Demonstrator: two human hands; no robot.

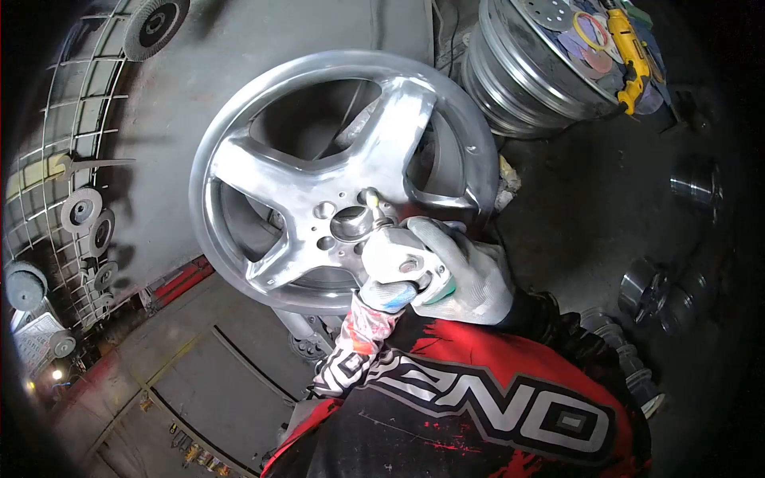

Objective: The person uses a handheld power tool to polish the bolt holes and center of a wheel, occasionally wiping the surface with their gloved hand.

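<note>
A silver five-spoke alloy wheel (311,187) stands face toward me, its spokes brightly polished in places. My right hand (476,275), in a grey-white work glove, is closed around a pale handheld die grinder (398,256). From below, my gloved left hand (388,295) is closed on the same tool, its fingers partly hidden beneath it. The grinder's slim bit (374,201) points at a bolt hole next to the centre bore (349,224), its tip right at the hole's edge.
Stacked bare rims (518,72) stand at upper right, topped with sanding discs and a yellow power tool (631,60). A wire rack (84,103) holding abrasive wheels (81,210) runs along the left. More rims (695,182) lie on the dark floor at right.
</note>
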